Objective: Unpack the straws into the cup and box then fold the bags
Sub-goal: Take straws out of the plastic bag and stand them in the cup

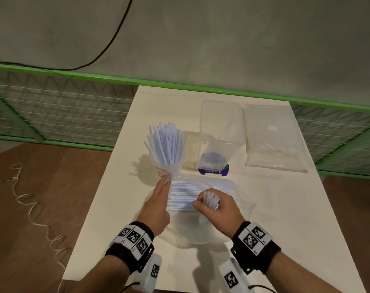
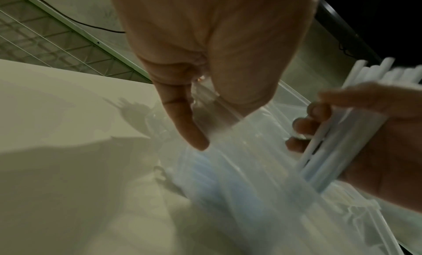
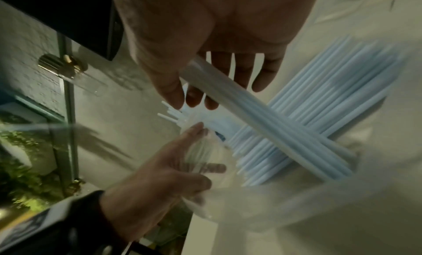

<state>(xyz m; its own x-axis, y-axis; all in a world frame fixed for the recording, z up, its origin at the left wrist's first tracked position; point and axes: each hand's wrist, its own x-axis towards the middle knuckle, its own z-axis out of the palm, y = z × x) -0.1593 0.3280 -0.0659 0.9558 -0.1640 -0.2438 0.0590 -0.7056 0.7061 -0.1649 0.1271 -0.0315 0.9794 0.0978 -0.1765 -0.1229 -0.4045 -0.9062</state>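
Note:
A paper cup (image 1: 166, 166) packed with pale blue straws (image 1: 166, 144) stands left of a clear plastic box (image 1: 221, 127) with a blue label at its base. In front of them lies a clear bag (image 1: 239, 197) holding several straws (image 1: 181, 197). My left hand (image 1: 166, 182) pinches the bag's left edge (image 2: 205, 103) between thumb and fingers. My right hand (image 1: 207, 203) grips a bundle of straws (image 3: 262, 125) over the bag, crosswise above the straws still inside (image 3: 324, 103). The left hand (image 3: 182, 161) also shows in the right wrist view, holding the bag's mouth.
A second clear bag (image 1: 273, 140) lies flat at the back right of the white table (image 1: 285, 218). A green mesh fence (image 1: 53, 106) runs behind the table. A white cord (image 1: 31, 212) lies on the brown floor to the left.

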